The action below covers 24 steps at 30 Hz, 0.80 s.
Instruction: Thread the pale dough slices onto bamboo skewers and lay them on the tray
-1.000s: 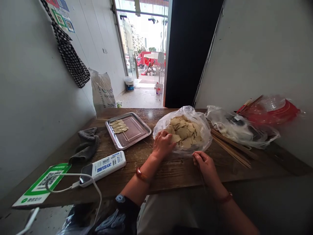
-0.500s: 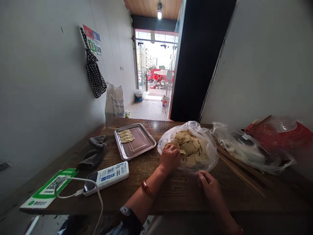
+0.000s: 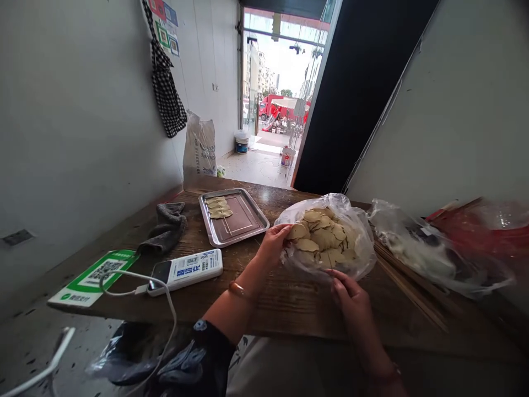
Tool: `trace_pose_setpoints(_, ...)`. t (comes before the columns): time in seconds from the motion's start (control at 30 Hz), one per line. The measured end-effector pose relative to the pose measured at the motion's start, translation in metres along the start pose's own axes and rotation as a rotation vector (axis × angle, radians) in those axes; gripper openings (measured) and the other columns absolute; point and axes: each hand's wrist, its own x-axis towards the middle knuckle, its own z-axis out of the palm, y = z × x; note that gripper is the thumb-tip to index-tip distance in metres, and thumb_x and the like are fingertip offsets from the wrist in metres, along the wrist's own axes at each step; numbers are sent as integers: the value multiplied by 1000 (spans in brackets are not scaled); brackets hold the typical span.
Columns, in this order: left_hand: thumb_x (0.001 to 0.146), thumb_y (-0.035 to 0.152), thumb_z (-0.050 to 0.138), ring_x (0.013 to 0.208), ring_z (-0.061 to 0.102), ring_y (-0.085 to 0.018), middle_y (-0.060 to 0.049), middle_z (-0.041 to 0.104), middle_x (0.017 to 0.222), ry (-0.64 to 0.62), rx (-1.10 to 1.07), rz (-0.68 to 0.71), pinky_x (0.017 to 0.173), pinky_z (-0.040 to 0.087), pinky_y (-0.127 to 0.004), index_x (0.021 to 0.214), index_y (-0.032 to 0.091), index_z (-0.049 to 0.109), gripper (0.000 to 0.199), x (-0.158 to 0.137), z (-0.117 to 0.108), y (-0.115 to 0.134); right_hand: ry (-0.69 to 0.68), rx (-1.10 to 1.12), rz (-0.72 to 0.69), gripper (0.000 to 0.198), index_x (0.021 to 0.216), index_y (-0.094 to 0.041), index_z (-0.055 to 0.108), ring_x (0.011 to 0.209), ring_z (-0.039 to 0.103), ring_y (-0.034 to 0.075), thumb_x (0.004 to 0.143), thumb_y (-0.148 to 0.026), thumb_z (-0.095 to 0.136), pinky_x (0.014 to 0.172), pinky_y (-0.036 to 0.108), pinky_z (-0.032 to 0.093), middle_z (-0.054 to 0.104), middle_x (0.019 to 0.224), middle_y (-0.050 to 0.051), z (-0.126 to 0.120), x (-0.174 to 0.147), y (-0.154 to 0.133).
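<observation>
A clear plastic bag [image 3: 366,242] lies open on the table, heaped with thin, flat beige slices [image 3: 324,238]. At its left edge my left hand [image 3: 273,245] pinches a beige slice [image 3: 298,231] between thumb and fingers. Close to the bag's front edge, my right hand [image 3: 353,298] is closed on a thin skewer, its tip pointing up toward the slices; much of the stick is hard to make out. To the left, a metal tray [image 3: 243,234] holds several beige slices [image 3: 219,208] in a row, with a thin stick showing beside them.
Bundled wooden skewers [image 3: 409,286] lie right of the bag, beside another plastic bag [image 3: 425,248] and a red bag [image 3: 491,226]. On the left are a grey cloth [image 3: 163,226], a white power bank [image 3: 198,266] with its cable, and a green code card [image 3: 97,275].
My left hand has drawn back to the bag's left edge and now pinches a slice. My right hand has risen slightly toward the bag. The camera view has tilted downward.
</observation>
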Motion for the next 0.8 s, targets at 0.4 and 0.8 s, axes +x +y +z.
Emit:
trace_pose_setpoints(0.4,55,31,83,51,51,-6,-1,65,65,22,143,30,48,40,-18,84,10,70,38,-6,9,2,-55,-192,-180,33,104,-17,73,63,61,18,85,-37,54,57,27,49,67,70,4,26,-3,-12)
trace_pose_setpoints(0.8,56,28,81,59,55,-10,-1,65,72,42,198,82,54,47,-22,82,11,67,34,-11,17,4,-47,-296,-345,28,102,-20,73,90,69,22,87,-30,52,82,34,54,74,98,8,29,-2,-13)
